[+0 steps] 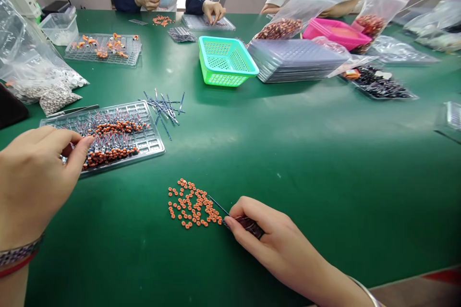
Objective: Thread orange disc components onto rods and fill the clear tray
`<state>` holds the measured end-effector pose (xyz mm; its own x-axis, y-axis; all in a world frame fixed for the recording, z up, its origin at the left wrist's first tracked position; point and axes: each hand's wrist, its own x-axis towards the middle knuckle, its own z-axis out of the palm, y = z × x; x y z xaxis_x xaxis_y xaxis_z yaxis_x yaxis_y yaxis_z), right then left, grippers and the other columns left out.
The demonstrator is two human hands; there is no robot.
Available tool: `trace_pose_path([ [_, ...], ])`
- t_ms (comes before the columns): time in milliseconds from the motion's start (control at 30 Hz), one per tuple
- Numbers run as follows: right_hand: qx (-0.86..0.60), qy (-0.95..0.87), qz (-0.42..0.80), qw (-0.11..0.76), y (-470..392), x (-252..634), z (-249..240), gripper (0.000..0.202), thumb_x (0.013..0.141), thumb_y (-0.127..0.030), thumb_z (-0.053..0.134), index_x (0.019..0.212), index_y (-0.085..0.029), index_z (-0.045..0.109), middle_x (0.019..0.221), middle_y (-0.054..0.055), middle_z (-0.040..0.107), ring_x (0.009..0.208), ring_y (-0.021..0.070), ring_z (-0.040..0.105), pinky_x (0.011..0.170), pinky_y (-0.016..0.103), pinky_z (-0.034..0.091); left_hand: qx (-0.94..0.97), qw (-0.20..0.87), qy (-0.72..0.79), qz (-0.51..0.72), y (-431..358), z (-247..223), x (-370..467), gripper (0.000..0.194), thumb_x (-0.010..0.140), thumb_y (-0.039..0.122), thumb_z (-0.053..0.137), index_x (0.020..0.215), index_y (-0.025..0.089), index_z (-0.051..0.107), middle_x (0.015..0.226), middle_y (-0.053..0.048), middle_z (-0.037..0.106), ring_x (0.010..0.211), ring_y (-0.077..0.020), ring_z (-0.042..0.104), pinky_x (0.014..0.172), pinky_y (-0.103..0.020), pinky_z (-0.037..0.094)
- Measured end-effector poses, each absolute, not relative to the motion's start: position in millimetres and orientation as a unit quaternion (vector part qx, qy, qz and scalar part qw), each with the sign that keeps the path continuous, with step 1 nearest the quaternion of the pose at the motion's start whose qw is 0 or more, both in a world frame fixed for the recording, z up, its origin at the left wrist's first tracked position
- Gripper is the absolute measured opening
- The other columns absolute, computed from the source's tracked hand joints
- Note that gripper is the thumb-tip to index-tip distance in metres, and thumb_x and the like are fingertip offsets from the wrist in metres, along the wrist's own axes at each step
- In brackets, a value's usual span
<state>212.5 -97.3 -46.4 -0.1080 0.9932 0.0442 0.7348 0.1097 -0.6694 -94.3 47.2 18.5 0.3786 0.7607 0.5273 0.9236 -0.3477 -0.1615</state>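
Observation:
My left hand (43, 177) hovers at the near left of a clear plastic tray (153, 140), thumb and forefinger pinched together over it; what they hold, if anything, is hidden. In that tray lie rows of small wired parts with orange ends (111, 153). My right hand (270, 235) is closed around dark tweezers (219, 205), whose thin tip reaches the right edge of a scattered pile of small orange rings (194, 204) on the green table (288, 163). Part of the tweezers is covered by my fingers.
Beyond the tray lie loose dark strips (165, 108). A green basket (226, 64), stacked clear trays (295, 60) and a pink basket (334, 33) stand farther back. Bags of white parts (59, 98) are at left. A co-worker's hands (214, 12) work across the table.

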Motion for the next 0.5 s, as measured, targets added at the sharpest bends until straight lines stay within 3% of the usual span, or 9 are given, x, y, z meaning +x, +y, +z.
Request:
trace_pose_path([
  [500,-0.629,-0.687,0.234,0.277,-89.7,209.0,-47.0,0.021,0.092,-0.023,0.047,0.071,-0.020,0.051,0.062,-0.002,0.051,0.050,0.0108,0.047,0.047,0.022,0.038,-0.798,0.216,-0.528,-0.195,49.4,13.5,-97.2,0.026,0.090,0.042,0.049,0.083,0.020,0.061,0.080,-0.002,0.062,0.081,-0.0212,0.059,0.056,-0.030,0.031],
])
